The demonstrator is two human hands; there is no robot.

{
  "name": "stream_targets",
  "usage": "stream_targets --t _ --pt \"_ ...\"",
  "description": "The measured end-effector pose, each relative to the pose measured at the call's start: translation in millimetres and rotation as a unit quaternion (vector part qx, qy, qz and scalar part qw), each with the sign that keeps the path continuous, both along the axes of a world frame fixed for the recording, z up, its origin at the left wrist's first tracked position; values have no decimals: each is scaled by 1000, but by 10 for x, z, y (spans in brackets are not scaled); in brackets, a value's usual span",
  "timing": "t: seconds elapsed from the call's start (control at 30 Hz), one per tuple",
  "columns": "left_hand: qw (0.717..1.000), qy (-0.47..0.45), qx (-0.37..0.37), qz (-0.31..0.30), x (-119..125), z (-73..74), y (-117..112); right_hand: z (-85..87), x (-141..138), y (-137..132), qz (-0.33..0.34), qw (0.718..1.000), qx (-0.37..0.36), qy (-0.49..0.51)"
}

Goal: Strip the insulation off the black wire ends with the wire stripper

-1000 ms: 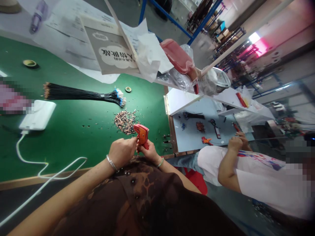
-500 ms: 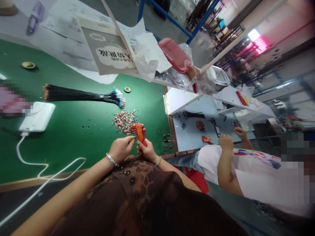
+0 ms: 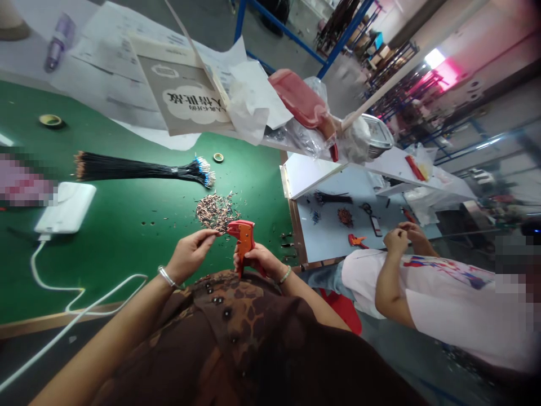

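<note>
While the right hand (image 3: 258, 260) holds orange wire strippers (image 3: 244, 239), the left hand (image 3: 190, 255) pinches

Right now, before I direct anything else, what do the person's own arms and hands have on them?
The left hand is gloveless, with a silver bangle at the wrist. The right hand is gloveless too, with a thin pale green bracelet. Both forearms are bare below a brown mottled top with dark round studs.
</note>
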State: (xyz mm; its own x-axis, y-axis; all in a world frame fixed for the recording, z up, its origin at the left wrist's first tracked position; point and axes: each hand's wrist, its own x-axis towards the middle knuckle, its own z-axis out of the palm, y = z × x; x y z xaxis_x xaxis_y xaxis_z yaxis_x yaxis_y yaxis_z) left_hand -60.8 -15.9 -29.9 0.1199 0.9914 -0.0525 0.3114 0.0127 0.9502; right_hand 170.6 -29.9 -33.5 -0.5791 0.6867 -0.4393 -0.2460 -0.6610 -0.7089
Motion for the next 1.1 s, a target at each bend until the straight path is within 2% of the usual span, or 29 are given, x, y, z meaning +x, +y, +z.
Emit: stream_targets --t 0.13,0.33,0.5,0.6,0.87,1.1 --pt "999 -3 48 -9 -18 39 55 81 -32 51 33 999 -3 -8" --pt "992 79 86 -41 -69 68 95 213 -28 129 49 999 4 -5" --pt "967 211 122 -68 -76 134 105 184 1 164 65 998 14 -3" --pt "957 243 133 -84 -78 158 117 137 27 167 76 997 22 -17" --pt "964 203 133 -111 -100 159 139 92 66 161 103 990 82 -52" --pt "985 88 119 -89 -63 143 137 101 53 168 104 990 67 -63"
